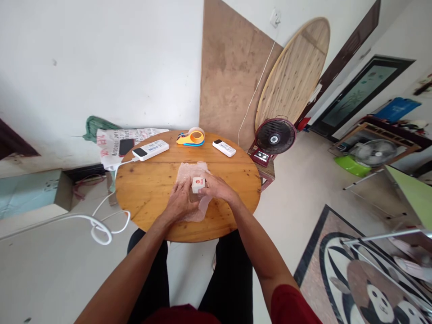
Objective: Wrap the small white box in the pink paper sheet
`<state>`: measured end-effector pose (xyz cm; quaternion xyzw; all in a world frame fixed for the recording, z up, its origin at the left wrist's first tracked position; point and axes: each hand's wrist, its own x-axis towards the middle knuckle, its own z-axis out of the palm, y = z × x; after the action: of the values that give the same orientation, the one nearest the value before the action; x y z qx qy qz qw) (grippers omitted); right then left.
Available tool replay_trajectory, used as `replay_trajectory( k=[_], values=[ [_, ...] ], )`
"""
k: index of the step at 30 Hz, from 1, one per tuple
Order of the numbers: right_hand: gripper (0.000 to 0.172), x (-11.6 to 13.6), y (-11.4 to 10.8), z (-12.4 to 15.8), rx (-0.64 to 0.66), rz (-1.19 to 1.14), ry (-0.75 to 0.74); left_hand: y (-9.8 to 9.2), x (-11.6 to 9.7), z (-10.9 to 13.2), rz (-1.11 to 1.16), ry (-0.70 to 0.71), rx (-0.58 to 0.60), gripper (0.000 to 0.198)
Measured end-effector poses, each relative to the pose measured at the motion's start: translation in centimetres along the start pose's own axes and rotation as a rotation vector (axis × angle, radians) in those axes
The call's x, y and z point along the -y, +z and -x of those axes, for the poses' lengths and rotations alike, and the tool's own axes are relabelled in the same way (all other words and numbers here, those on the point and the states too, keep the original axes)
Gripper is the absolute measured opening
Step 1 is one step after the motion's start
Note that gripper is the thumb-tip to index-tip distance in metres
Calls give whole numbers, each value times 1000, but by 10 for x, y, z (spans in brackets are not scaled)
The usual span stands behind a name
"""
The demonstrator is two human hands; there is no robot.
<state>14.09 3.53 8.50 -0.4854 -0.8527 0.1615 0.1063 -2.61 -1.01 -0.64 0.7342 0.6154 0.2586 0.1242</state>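
A small white box (198, 184) with a red mark sits on a sheet of clear bubble wrap (189, 172) at the middle of the round wooden table (151, 189). My left hand (181, 201) rests on the wrap with its fingers curled against the box's left side. My right hand (216, 186) closes over the box's right side and top. Both hands grip the box between them.
At the table's far side lie a white power bank (150, 149) with a white cable (101, 225), an orange tape dispenser (191, 137) and a white remote (224, 148). A small fan (275, 136) stands to the right. Wooden boards (232, 67) lean on the wall.
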Motion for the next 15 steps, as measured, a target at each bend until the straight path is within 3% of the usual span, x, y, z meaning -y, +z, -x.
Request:
replay_trajectory(
  k=[3, 8, 15],
  values=[
    [30, -4, 11, 5, 51, 47, -27, 0, 1, 0, 19, 13, 5, 102],
    [28, -10, 22, 13, -40, 61, 4, 1, 2, 0, 18, 20, 7, 104],
    [42, -21, 24, 8, -17, 15, -28, -1, 2, 1, 4, 22, 20, 98]
  ],
)
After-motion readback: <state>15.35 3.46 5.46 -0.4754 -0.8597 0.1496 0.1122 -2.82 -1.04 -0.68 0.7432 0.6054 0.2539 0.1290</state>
